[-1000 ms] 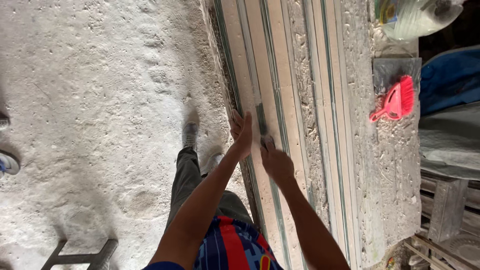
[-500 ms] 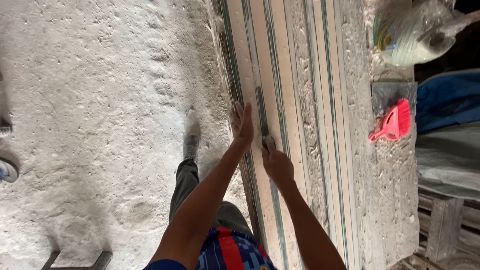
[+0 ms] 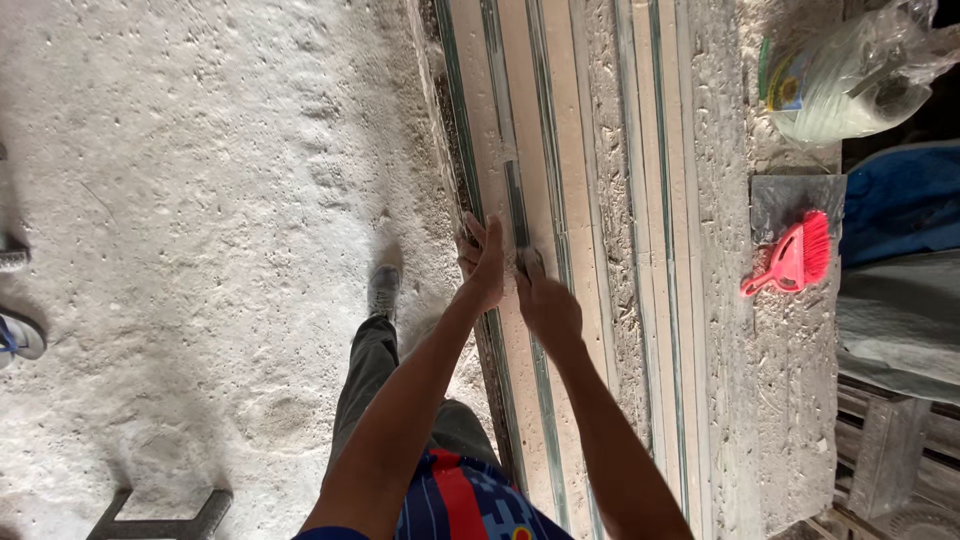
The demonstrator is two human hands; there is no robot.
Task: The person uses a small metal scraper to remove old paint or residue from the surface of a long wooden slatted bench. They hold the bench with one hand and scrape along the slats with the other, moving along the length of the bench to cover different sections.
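Hands at frame centre | left hand (image 3: pixel 484 262) flat, fingers spread, on pale moulding strip (image 3: pixel 500 150) | right hand (image 3: pixel 545 300) closed on dark narrow tool (image 3: pixel 516 205) lying along strip | counter (image 3: pixel 780 400) right | red hand brush (image 3: pixel 790 258) upper right | dusty floor (image 3: pixel 200 200) left

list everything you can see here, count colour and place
strips: several, pale with green edges, lengthwise on bench
bench: one, grey, dusty, right of centre
brush: one, red, on bench's right side
bag: one, clear plastic, top right
floor: white, dusty, left
shoe: one, white and blue, left edge
left hand: on a strip, fingers flat
right hand: beside it, on the same strip
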